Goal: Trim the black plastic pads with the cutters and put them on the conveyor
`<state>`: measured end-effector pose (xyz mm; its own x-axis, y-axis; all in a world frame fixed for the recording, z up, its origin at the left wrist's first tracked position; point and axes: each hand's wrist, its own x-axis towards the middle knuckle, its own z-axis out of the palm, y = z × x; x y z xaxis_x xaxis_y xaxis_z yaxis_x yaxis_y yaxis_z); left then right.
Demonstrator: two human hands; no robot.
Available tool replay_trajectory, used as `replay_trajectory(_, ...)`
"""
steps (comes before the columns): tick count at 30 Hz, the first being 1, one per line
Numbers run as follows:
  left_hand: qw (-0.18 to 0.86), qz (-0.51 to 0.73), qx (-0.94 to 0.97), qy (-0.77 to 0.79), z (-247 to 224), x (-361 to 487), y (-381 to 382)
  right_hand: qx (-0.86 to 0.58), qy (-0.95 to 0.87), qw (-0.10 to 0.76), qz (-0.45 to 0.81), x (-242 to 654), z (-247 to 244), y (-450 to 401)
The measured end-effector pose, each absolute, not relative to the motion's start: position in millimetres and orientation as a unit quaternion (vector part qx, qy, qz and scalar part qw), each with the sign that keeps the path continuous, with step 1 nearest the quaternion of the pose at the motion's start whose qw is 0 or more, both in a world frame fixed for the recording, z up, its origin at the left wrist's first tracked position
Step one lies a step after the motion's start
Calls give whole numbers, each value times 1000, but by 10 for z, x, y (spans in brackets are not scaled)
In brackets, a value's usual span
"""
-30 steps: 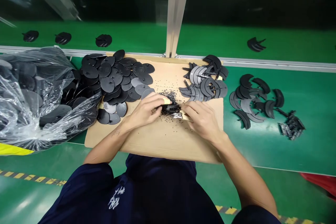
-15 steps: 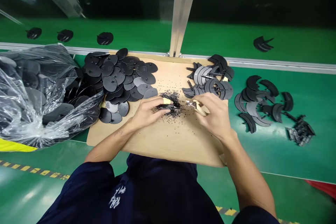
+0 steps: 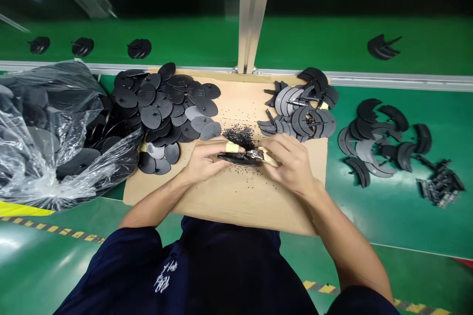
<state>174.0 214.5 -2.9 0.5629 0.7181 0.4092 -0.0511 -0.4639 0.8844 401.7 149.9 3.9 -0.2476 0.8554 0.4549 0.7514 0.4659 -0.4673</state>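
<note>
Back at black part (image 3: 239, 159), nippers (image 3: 255, 154) tight in right hand (image 3: 290, 161) — part, long axis apparently sideways, in pinch of left hand (image 3: 207, 160).

Metal upright (image 3: 254, 15) and striped floor tape (image 3: 53, 229).

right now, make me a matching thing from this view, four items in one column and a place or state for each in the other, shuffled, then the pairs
1. left hand
2. right hand
3. plastic bag
4. black bits

A. scattered on the cardboard
B. holding the pliers
C. see-through, at the far left
D. gripping a black part

Pairs: 1-D, 2-B, 3-C, 4-A
</note>
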Motion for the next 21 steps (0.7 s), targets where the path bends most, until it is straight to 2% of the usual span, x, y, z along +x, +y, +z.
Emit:
replay_trajectory(15,484,450,724,196,-84,1761,2096,-525,-782,328,-69,3882,44,1454)
replay_trajectory(21,472,456,729,194,-65,1777,2090,-533,-778,326,-69,3877,36,1436)
